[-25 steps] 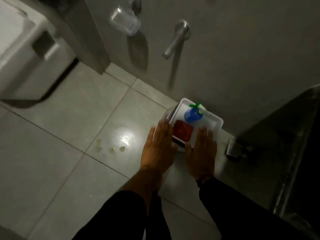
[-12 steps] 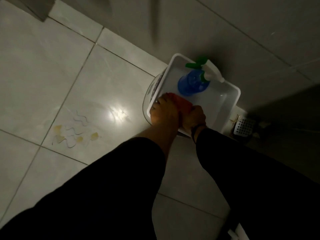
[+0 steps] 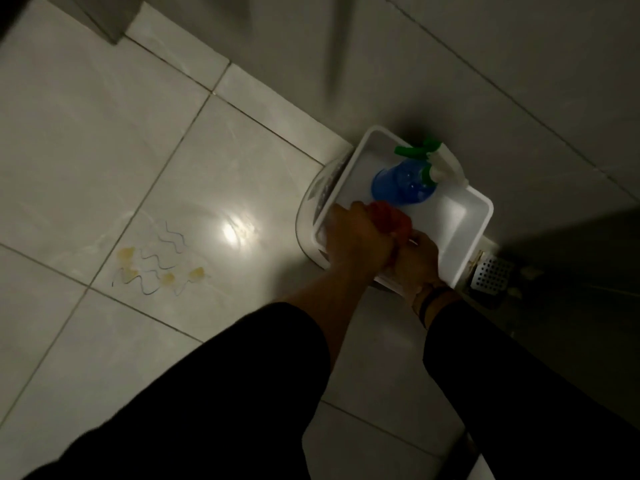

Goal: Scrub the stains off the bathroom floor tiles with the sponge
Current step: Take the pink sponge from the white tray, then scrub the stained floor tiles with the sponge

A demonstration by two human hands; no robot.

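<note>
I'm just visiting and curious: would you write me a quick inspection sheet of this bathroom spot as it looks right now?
Surface: pale floor tiles, glossy, with a light glare.
Job's things: yellowish stains with wavy pen-like lines on one tile; red sponge in the white tub.
Clutter: blue spray bottle in the tub; floor drain beside it.
Grips: left hand and right hand both closed on the sponge.
Cables: nothing seen.
Surroundings: grey wall tiles, dim lighting.
</note>
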